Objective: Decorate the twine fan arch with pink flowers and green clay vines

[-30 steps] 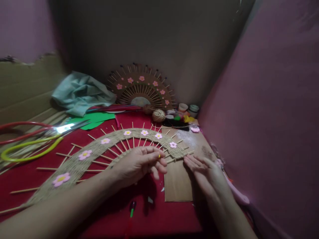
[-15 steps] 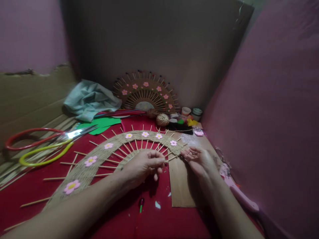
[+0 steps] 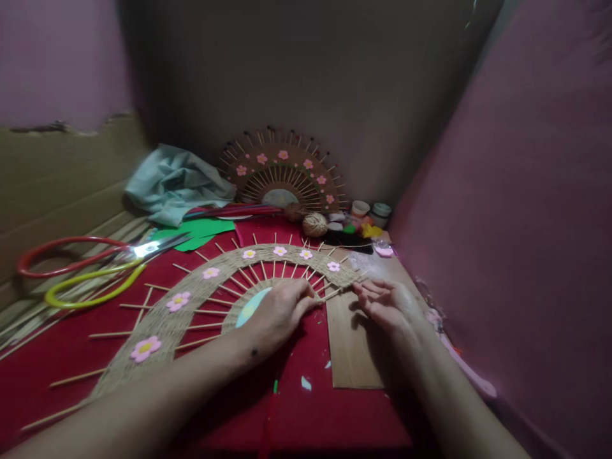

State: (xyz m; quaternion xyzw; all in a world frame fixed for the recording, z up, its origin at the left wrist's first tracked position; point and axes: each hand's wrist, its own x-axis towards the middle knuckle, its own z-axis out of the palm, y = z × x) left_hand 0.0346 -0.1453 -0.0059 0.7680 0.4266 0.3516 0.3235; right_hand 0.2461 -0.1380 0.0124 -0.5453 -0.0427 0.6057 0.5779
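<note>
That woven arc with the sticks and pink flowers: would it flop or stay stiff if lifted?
The woven arc would probably stay fairly stiff, since thin sticks run through its twine band as ribs. It looks light. The bare stick ends seem apt to snap or snag, so the left hand fingering them suggests gentle handling.

The room is dim, and the light is weak and falls mostly on the middle. A dark brown cardboard sheet (image 3: 306, 83) stands at the back, in the upper centre of the frame. Behind it on the upper left there is a pink wall (image 3: 57, 57). A lower cardboard panel (image 3: 62, 178) leans on the left side. A large pink wall (image 3: 526, 191) fills the right side. The surface (image 3: 335, 421) at the bottom is covered with red cloth.
</note>
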